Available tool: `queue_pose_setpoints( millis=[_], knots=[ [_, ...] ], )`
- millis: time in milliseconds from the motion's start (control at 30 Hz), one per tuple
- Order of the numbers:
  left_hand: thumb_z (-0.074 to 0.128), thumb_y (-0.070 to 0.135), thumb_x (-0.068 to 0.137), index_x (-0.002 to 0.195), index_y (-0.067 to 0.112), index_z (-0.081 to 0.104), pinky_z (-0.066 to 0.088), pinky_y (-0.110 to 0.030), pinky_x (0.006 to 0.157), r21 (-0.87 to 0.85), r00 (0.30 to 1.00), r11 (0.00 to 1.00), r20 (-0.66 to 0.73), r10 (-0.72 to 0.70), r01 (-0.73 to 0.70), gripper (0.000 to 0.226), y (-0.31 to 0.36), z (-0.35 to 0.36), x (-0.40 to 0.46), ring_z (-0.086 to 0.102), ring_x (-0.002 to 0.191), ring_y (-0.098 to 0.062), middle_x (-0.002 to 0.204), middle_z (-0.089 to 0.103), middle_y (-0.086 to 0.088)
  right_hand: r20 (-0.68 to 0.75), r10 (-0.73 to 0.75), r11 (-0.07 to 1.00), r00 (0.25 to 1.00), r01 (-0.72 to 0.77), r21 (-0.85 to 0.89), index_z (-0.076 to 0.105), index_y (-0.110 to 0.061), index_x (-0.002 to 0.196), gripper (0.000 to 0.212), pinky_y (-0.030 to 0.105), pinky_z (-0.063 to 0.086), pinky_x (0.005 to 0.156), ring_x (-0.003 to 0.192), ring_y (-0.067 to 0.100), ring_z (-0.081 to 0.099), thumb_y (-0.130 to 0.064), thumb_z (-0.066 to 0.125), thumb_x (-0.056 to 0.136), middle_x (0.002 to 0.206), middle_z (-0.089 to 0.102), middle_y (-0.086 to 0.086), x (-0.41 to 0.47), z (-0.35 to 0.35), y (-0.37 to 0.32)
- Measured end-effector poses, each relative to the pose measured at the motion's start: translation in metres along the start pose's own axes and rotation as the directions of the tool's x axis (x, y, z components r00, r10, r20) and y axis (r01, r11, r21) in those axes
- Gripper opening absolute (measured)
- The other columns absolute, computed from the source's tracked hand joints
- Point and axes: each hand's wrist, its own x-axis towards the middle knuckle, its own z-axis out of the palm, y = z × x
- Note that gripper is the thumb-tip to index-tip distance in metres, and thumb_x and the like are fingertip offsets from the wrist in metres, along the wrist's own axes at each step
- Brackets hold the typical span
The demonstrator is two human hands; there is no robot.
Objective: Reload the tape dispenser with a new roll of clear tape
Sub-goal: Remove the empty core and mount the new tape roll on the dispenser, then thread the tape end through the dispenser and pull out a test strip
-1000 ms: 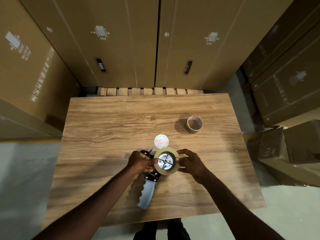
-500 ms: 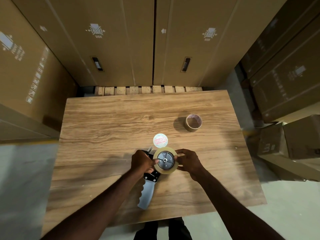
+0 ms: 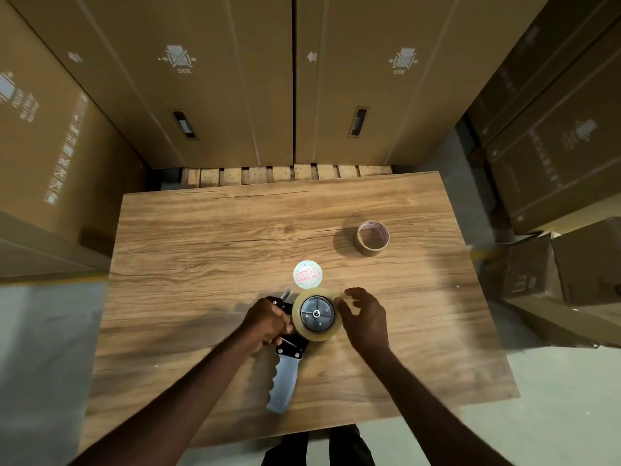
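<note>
While our left hand (image 3: pixel 267 326) grips the dispenser (image 3: pixel 285 371) at lower centre, our right hand (image 3: pixel 364 317) curls open beside the tape roll (image 3: pixel 317 313).

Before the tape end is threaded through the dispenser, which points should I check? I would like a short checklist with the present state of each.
1. Clear tape roll seated on the hub of the tape dispenser: ok.
2. Left hand steadying the dispenser frame: ok.
3. Right hand at the roll, fingers spread: ok.
4. Loose tape end found: cannot tell.
5. Empty core and round label lying apart from the work: ok.
6. Dispenser flat on the table: ok.
</note>
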Motion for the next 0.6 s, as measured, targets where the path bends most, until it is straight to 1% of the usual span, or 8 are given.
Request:
queue_pose_setpoints(
  millis=[67, 100, 200, 300, 400, 467, 533, 600],
  knots=[
    [0.077, -0.003, 0.077, 0.083, 0.004, 0.073, 0.035, -0.018, 0.036, 0.063, 0.999, 0.997, 0.031, 0.044, -0.046, 0.011, -0.004, -0.004, 0.001, 0.056, 0.034, -0.013, 0.073, 0.075, -0.011, -0.119, -0.192, 0.979, 0.974, 0.182, -0.089, 0.067, -0.013, 0.115, 0.034, 0.032, 0.054, 0.076, 0.092, 0.017, 0.063, -0.031, 0.083, 0.091, 0.105, 0.068, 0.002, -0.034, 0.0, -0.006],
    [0.08, -0.003, 0.074, 0.078, 0.009, 0.072, 0.04, -0.02, 0.039, 0.085, 0.997, 0.994, 0.033, 0.069, -0.072, 0.015, -0.005, -0.004, 0.002, 0.056, 0.036, -0.016, 0.078, 0.076, -0.011, -0.109, -0.244, 0.966, 0.964, 0.231, -0.117, 0.064, -0.015, 0.114, 0.035, 0.031, 0.053, 0.07, 0.085, 0.013, 0.059, -0.033, 0.083, 0.091, 0.1, 0.066, 0.0, -0.053, 0.003, -0.007],
    [0.09, 0.004, 0.064, 0.074, 0.007, 0.073, 0.047, -0.024, 0.042, 0.139, 0.99, 0.98, 0.016, 0.144, -0.144, 0.019, -0.007, -0.004, 0.002, 0.058, 0.039, -0.02, 0.074, 0.078, -0.011, 0.119, -0.255, 0.958, 0.96, 0.267, -0.108, 0.062, -0.019, 0.121, 0.048, 0.025, 0.049, 0.059, 0.071, 0.009, 0.057, -0.051, 0.079, 0.089, 0.089, 0.067, -0.003, -0.103, 0.021, -0.012],
    [0.091, 0.005, 0.062, 0.072, 0.004, 0.074, 0.051, -0.025, 0.043, 0.172, 0.978, 0.964, -0.015, 0.209, -0.203, 0.02, -0.007, -0.001, 0.0, 0.062, 0.039, -0.02, 0.06, 0.073, -0.006, 0.34, -0.186, 0.94, 0.922, 0.267, -0.21, 0.047, -0.029, 0.15, 0.078, 0.033, 0.057, 0.073, 0.097, 0.019, 0.069, -0.071, 0.064, 0.087, 0.112, 0.072, -0.002, -0.126, 0.044, -0.014],
    [0.087, 0.006, 0.065, 0.071, 0.005, 0.074, 0.052, -0.025, 0.042, 0.227, 0.961, 0.941, -0.055, 0.27, -0.251, 0.014, -0.006, 0.002, -0.002, 0.067, 0.04, -0.022, 0.063, 0.075, -0.008, 0.409, -0.14, 0.93, 0.902, 0.261, -0.258, 0.033, -0.035, 0.158, 0.084, 0.041, 0.058, 0.081, 0.11, 0.028, 0.065, -0.067, 0.06, 0.086, 0.128, 0.065, 0.002, -0.132, 0.056, -0.025],
    [0.084, 0.007, 0.067, 0.071, 0.004, 0.075, 0.051, -0.023, 0.04, 0.276, 0.955, 0.923, -0.043, 0.292, -0.27, 0.011, -0.004, -0.001, 0.0, 0.067, 0.04, -0.019, 0.06, 0.073, -0.007, 0.392, -0.172, 0.9, 0.904, 0.306, -0.31, 0.04, -0.034, 0.154, 0.077, 0.043, 0.059, 0.076, 0.109, 0.031, 0.061, -0.06, 0.063, 0.085, 0.127, 0.064, 0.005, -0.131, 0.06, -0.032],
    [0.082, 0.008, 0.066, 0.071, 0.005, 0.076, 0.048, -0.02, 0.041, 0.38, 0.947, 0.872, 0.035, 0.321, -0.309, 0.008, 0.003, -0.006, 0.003, 0.062, 0.035, -0.008, 0.052, 0.066, 0.002, 0.349, -0.207, 0.865, 0.914, 0.337, -0.371, 0.05, -0.031, 0.145, 0.068, 0.044, 0.059, 0.071, 0.105, 0.032, 0.06, -0.056, 0.066, 0.084, 0.123, 0.064, 0.008, -0.127, 0.064, -0.036],
    [0.08, 0.012, 0.065, 0.069, 0.012, 0.077, 0.048, -0.021, 0.051, 0.523, 0.926, 0.77, 0.121, 0.358, -0.366, 0.005, 0.013, -0.013, 0.006, 0.064, 0.047, -0.008, 0.051, 0.061, 0.01, 0.322, -0.228, 0.85, 0.919, 0.349, -0.395, 0.054, -0.03, 0.142, 0.066, 0.043, 0.057, 0.071, 0.101, 0.031, 0.059, -0.055, 0.067, 0.083, 0.117, 0.063, 0.008, -0.123, 0.066, -0.04]
  ],
)
